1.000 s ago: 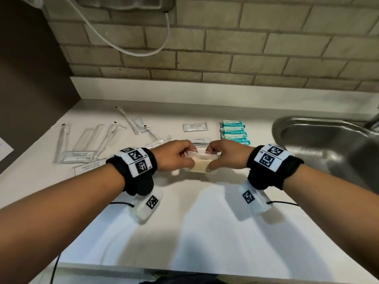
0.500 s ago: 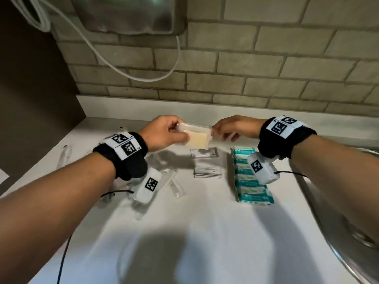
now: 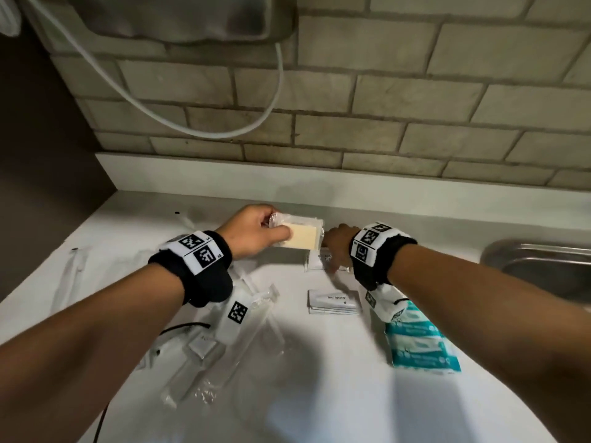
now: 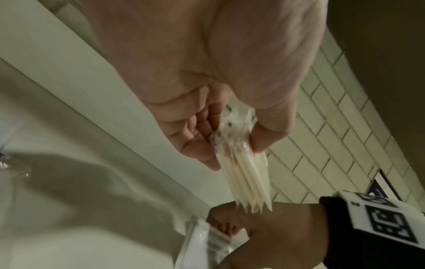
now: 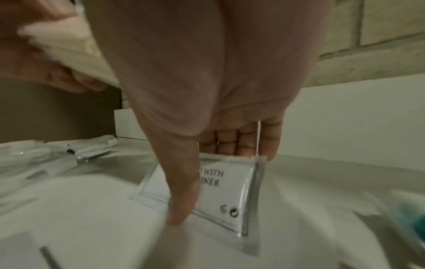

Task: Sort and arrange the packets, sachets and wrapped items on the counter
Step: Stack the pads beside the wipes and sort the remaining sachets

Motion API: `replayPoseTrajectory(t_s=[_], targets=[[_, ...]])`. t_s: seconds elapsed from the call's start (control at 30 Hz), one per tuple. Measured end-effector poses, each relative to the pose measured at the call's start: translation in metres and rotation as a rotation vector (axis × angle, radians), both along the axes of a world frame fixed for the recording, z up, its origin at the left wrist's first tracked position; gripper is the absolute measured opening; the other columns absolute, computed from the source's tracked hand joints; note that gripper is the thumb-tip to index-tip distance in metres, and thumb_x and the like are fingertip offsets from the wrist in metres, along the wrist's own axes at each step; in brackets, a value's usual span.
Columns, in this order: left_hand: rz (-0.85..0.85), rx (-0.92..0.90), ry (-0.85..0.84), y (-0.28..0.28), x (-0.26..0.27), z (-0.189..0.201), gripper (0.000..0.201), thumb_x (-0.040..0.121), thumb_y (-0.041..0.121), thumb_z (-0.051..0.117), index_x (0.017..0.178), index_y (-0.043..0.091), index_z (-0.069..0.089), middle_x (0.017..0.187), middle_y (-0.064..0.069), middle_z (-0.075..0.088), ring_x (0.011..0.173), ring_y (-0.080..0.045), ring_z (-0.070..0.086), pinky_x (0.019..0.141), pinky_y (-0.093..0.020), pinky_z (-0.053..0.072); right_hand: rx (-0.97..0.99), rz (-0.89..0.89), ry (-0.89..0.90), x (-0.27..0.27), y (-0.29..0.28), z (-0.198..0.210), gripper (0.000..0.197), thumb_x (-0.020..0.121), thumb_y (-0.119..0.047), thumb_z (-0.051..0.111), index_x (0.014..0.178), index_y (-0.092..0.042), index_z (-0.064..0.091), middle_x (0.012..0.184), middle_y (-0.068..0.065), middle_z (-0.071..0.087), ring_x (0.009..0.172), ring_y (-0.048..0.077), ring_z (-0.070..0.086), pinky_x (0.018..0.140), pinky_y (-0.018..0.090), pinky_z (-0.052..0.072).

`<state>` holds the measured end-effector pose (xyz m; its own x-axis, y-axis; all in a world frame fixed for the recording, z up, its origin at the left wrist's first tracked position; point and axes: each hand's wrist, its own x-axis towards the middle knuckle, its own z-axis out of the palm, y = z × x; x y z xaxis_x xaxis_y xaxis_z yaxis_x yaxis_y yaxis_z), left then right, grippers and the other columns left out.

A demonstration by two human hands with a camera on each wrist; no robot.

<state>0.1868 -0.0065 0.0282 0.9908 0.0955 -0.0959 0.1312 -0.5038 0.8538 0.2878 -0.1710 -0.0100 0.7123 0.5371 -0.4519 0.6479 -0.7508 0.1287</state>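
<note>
My left hand (image 3: 278,226) holds a stack of clear packets with cream contents (image 3: 303,236) above the back of the counter. In the left wrist view the thumb and fingers (image 4: 195,149) pinch one end of the packet stack (image 4: 243,172). My right hand (image 3: 335,251) is lower, just right of the stack, down on a white shampoo-with-conditioner sachet (image 3: 315,260). In the right wrist view my right hand (image 5: 214,183) spans the sachet (image 5: 230,196), thumb at its near edge and fingers at its far edge, pinching it. The sachet's far edge looks slightly raised.
A small pile of toothpaste sachets (image 3: 332,302) lies mid-counter. Teal packets (image 3: 422,346) are in a row to the right. Long clear-wrapped items (image 3: 217,362) lie scattered under my left wrist. A steel sink (image 3: 543,260) is at the far right, and the tiled wall is behind.
My right hand has let go of the cream packet stack and dropped onto the shampoo sachet. My left hand keeps the stack alone, now further back and lower.
</note>
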Motion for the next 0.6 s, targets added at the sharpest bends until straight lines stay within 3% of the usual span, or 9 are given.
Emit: replayPoseTrajectory(t_s=[0.1, 0.17, 0.27, 0.33, 0.37, 0.47, 0.53, 0.6], targets=[[0.029, 0.038, -0.028, -0.003, 0.008, -0.005, 0.016, 0.085, 0.013, 0.067, 0.1, 0.011, 0.065, 0.102, -0.005, 0.07, 0.091, -0.018, 0.066, 0.079, -0.023, 0.049, 0.059, -0.057, 0.005, 0.005, -0.014, 0.01, 0.036, 0.087, -0.029, 0.068, 0.116, -0.008, 0.064, 0.122, 0.009, 0.066, 0.112, 0.029, 0.061, 0.087, 0.029, 0.047], [0.049, 0.089, -0.008, -0.006, 0.015, -0.01, 0.013, 0.084, 0.017, 0.067, 0.095, 0.01, 0.066, 0.096, -0.006, 0.07, 0.087, -0.02, 0.065, 0.075, -0.025, 0.049, 0.124, -0.111, -0.004, 0.003, -0.03, 0.023, 0.032, 0.084, -0.026, 0.07, 0.11, -0.007, 0.068, 0.114, 0.01, 0.068, 0.104, 0.029, 0.064, 0.077, 0.027, 0.045], [-0.004, 0.141, 0.088, -0.021, 0.028, -0.021, 0.039, 0.072, 0.033, 0.067, 0.089, -0.002, 0.067, 0.087, -0.015, 0.071, 0.077, -0.026, 0.065, 0.073, -0.036, 0.052, 0.258, -0.129, -0.017, -0.016, -0.056, 0.051, 0.023, 0.081, -0.026, 0.073, 0.098, -0.01, 0.069, 0.103, 0.007, 0.067, 0.097, 0.027, 0.062, 0.071, 0.025, 0.039], [-0.072, 0.14, 0.166, -0.037, 0.035, -0.03, 0.035, 0.072, 0.033, 0.069, 0.078, -0.001, 0.065, 0.074, -0.011, 0.067, 0.064, -0.02, 0.059, 0.064, -0.032, 0.05, 0.334, -0.136, 0.007, -0.033, -0.068, 0.065, 0.016, 0.077, -0.023, 0.076, 0.078, -0.017, 0.061, 0.088, 0.003, 0.063, 0.086, 0.023, 0.058, 0.066, 0.024, 0.038], [-0.089, 0.127, 0.192, -0.045, 0.039, -0.036, 0.027, 0.078, 0.027, 0.07, 0.07, 0.003, 0.061, 0.067, -0.007, 0.063, 0.056, -0.014, 0.057, 0.056, -0.024, 0.048, 0.352, -0.126, 0.029, -0.043, -0.071, 0.07, 0.019, 0.076, -0.022, 0.077, 0.074, -0.018, 0.058, 0.083, 0.001, 0.061, 0.081, 0.02, 0.055, 0.061, 0.025, 0.037], [-0.095, 0.06, 0.244, -0.058, 0.049, -0.056, 0.029, 0.086, 0.016, 0.068, 0.062, 0.009, 0.052, 0.06, -0.004, 0.053, 0.043, -0.005, 0.052, 0.046, -0.016, 0.045, 0.387, -0.116, 0.117, -0.069, -0.08, 0.076, 0.016, 0.075, -0.019, 0.077, 0.087, -0.013, 0.068, 0.081, 0.002, 0.066, 0.079, 0.02, 0.059, 0.061, 0.025, 0.041], [-0.073, 0.0, 0.295, -0.059, 0.054, -0.062, 0.026, 0.085, 0.012, 0.067, 0.064, 0.009, 0.052, 0.063, -0.005, 0.052, 0.05, -0.01, 0.053, 0.051, -0.02, 0.048, 0.363, -0.094, 0.161, -0.084, -0.082, 0.071, 0.018, 0.076, -0.017, 0.074, 0.092, -0.011, 0.068, 0.085, 0.003, 0.067, 0.081, 0.021, 0.06, 0.069, 0.028, 0.047], [-0.052, -0.062, 0.356, -0.059, 0.059, -0.062, 0.024, 0.087, 0.009, 0.065, 0.066, 0.007, 0.053, 0.064, -0.006, 0.05, 0.055, -0.014, 0.052, 0.057, -0.021, 0.054, 0.328, -0.067, 0.203, -0.098, -0.08, 0.063, 0.014, 0.079, -0.016, 0.071, 0.092, -0.013, 0.066, 0.08, 0.0, 0.06, 0.08, 0.02, 0.054, 0.07, 0.026, 0.042]])
